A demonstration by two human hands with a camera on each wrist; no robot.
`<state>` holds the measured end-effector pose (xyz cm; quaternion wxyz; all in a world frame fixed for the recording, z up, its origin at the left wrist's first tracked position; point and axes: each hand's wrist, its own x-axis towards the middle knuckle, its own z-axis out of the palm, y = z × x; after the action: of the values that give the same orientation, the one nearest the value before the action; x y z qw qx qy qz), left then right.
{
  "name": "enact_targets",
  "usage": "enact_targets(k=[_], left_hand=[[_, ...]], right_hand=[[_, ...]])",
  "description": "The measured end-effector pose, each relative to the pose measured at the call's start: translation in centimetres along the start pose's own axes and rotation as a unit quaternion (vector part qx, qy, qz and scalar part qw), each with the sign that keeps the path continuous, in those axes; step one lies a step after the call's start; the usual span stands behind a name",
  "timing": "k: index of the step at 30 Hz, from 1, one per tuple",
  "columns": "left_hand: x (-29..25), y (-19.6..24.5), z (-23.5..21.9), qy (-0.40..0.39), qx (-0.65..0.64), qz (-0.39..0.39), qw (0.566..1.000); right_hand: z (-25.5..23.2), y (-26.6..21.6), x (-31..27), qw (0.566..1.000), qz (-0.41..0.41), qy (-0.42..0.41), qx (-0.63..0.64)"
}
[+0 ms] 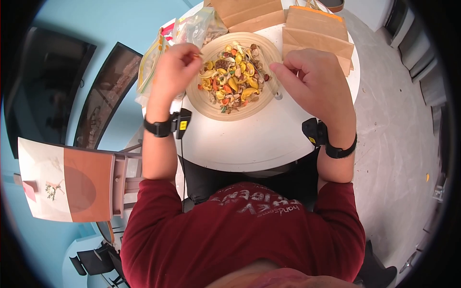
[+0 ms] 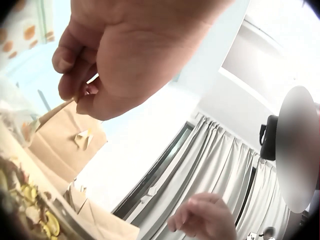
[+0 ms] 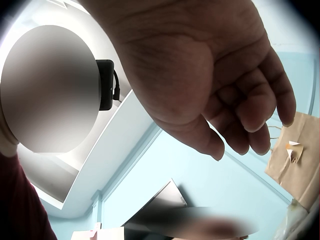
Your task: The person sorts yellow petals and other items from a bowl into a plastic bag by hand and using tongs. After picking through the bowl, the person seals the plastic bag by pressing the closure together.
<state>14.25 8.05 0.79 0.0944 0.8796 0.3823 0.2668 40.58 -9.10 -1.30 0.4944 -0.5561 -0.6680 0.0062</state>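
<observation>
Upper centre-left: left hand (image 1: 178,68), fingertips pinched narrow, contents unclear | upper centre: plate (image 1: 196,98) | upper right: right hand (image 1: 314,77), loosely half-open

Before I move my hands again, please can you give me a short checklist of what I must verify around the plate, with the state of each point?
1. Plate resting on the table: ok.
2. Food mix inside the plate's edge: ok, piled around the middle.
3. Right hand free: ok, fingers loosely curled, nothing seen in them.
4. Left hand empty: cannot tell; thumb and fingertips meet, and could hide a small piece.
5. Left hand away from above the plate: not ok, its fingertips are over the left edge.
6. Paper bags off the plate: ok, they are beyond it.
</observation>
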Motion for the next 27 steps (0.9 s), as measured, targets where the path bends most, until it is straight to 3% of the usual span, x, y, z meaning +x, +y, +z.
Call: enact_targets(k=[4,8,14,17,20,23,27], left_hand=[[0.1,-0.9,-4.4,0.119,-0.021,-0.081,0.989],[0.8,-3.5,-6.5,0.136,0.055,-0.14,0.979],[0.7,-5.7,-6.3,0.087,0.084,-0.222,0.968],[0.4,-6.7,-6.1,0.131,0.147,-0.164,0.967],[0.4,-6.4,-6.2,0.134,0.165,-0.142,0.967],[0.5,-6.5,-6.1,0.111,0.181,-0.175,0.961],[0.0,-5.8,-5.7,0.158,0.194,-0.123,0.96]], right_hand=[[0.2,-0.2,0.1,1.0,0.003,-0.011,0.003],[0.4,-0.4,0.1,1.0,0.006,-0.011,0.008],[0.5,-0.4,0.1,1.0,0.001,-0.013,0.009],[0.4,-0.5,0.1,1.0,0.002,-0.014,0.009],[0.5,-0.5,0.2,1.0,0.001,-0.012,0.013],[0.5,-0.5,0.2,1.0,-0.007,-0.008,0.013],[0.2,-0.4,0.2,1.0,-0.012,0.003,0.013]])
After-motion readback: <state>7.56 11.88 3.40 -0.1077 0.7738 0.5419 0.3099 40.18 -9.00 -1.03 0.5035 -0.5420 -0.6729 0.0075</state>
